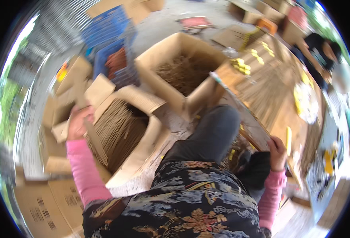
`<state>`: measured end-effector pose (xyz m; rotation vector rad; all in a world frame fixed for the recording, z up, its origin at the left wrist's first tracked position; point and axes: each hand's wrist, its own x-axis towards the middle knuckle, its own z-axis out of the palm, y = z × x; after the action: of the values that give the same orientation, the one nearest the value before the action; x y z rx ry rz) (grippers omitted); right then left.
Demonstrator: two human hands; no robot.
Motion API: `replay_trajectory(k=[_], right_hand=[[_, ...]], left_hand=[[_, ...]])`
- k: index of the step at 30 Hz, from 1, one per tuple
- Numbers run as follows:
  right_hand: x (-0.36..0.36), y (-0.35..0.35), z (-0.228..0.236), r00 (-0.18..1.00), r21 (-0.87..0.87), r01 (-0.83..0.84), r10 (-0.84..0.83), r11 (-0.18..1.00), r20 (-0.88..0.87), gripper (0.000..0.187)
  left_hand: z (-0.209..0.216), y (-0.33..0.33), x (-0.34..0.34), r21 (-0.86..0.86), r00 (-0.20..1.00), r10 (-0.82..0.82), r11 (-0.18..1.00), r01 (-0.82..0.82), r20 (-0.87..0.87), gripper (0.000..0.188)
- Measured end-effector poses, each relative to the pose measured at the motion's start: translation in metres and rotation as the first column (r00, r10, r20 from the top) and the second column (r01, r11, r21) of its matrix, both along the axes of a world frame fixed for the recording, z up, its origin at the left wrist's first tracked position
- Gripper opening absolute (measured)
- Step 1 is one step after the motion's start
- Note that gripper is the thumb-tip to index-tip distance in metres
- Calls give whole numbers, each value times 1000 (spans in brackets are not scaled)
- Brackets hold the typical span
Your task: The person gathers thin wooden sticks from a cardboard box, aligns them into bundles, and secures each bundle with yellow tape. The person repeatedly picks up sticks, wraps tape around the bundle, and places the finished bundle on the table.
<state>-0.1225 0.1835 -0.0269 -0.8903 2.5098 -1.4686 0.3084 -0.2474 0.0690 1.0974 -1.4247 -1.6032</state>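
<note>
My left hand [79,122] is closed around a narrow bundle of thin brown sticks [96,143], blurred by motion, at the left side of an opened cardboard box [133,166]. Many more thin brown sticks [113,123] lie lengthwise inside that box. On the right, my right hand [277,152] grips the near edge of a wooden table [298,123], its fingers curled over the rim. Loose sticks [262,93] are spread across the tabletop, along with several small yellow bundles [241,66].
A larger cardboard box [159,75] with tangled sticks stands ahead. Blue crates [107,31] are behind the left box, one holding reddish-brown material [116,63]. A plastic bag [306,103] lies on the table's far right. Another person [317,51] is beyond the table.
</note>
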Motion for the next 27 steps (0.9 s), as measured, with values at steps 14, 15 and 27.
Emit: replay_trajectory(k=[14, 15, 27], right_hand=[[-16, -15, 46, 975, -434, -96, 173, 896, 142, 33], [-24, -15, 40, 994, -406, -67, 95, 912, 51, 32], [-156, -76, -71, 985, 23, 122, -124, 992, 119, 32]], left_hand=[[98, 146, -377, -249, 473, -659, 700, 669, -584, 10], [95, 164, -392, -263, 462, -684, 680, 684, -565, 10], [63, 217, -474, -282, 489, -718, 666, 691, -496, 13]])
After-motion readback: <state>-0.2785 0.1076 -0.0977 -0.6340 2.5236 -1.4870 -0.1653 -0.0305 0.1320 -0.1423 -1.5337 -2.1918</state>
